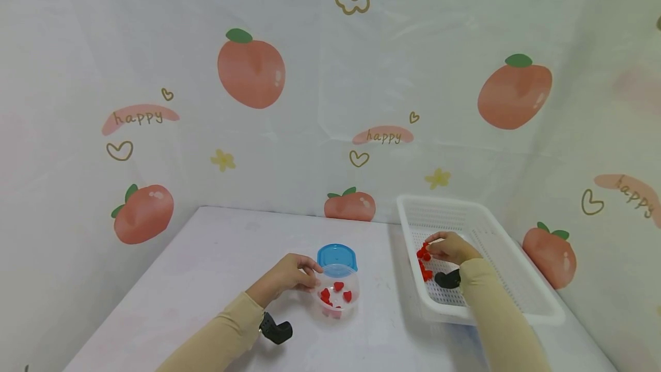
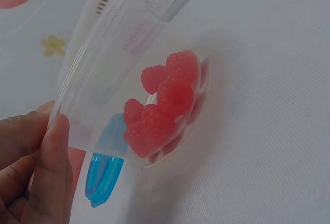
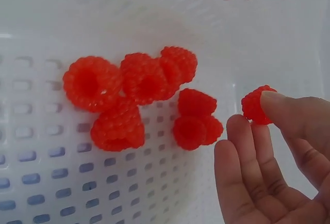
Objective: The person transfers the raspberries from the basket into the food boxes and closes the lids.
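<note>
My left hand (image 1: 290, 274) pinches the rim of a clear plastic tub (image 1: 353, 280) between thumb and fingers. Several red raspberries (image 2: 175, 95) lie at the bottom of the tub, seen through its wall in the left wrist view. Inside a white perforated basket (image 1: 521, 257), my right hand (image 1: 448, 247) pinches a single raspberry (image 3: 256, 104) between thumb and fingertips. Below and left of it in the right wrist view, more raspberries (image 3: 144, 79) lie in a loose cluster on the basket floor, beside the wall.
A blue lid (image 1: 337, 255) lies on the white table (image 1: 217, 268) just behind the tub. The basket's raised rim (image 1: 547, 317) surrounds the right hand. Behind the table hangs a white cloth (image 1: 310, 85) printed with fruit. A black wrist camera (image 1: 276, 329) sits under the left wrist.
</note>
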